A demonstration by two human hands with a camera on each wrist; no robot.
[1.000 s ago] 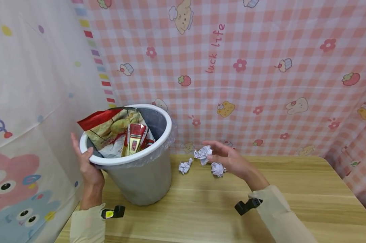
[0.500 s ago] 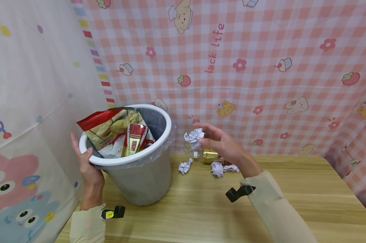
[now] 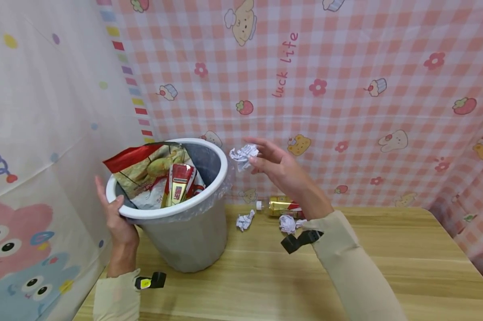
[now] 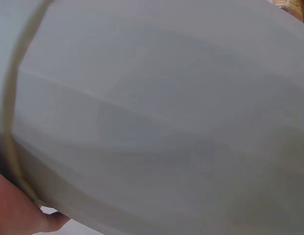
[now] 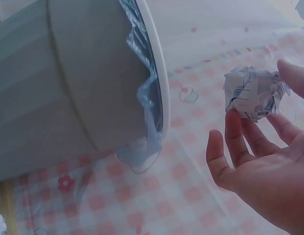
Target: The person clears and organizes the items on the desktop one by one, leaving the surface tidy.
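A grey trash bin (image 3: 193, 245) with a white rim and a clear liner leans toward me on the left of the table. My left hand (image 3: 121, 227) grips its left rim, thumb over the edge. The bin wall (image 4: 152, 117) fills most of the left wrist view. Inside the bin lie a red-and-tan food packet (image 3: 145, 167) and a red-and-gold carton (image 3: 179, 185). Just right of the rim, above the table, my right hand (image 3: 279, 171) pinches a crumpled paper ball (image 3: 242, 156). In the right wrist view, thumb and fingertips hold that paper ball (image 5: 254, 93).
Behind the right forearm a bottle (image 3: 279, 206) with a white cap and yellow contents lies on its side on the wooden table (image 3: 241, 285). Crumpled paper (image 3: 245, 220) sits beside the bin, and more paper (image 3: 287, 224) lies by the bottle. A checked cloth (image 3: 345, 111) hangs behind.
My right hand has lifted the paper ball off the table and carried it up and left to the bin's rim, uncovering the bottle. The left hand and bin have stayed put.
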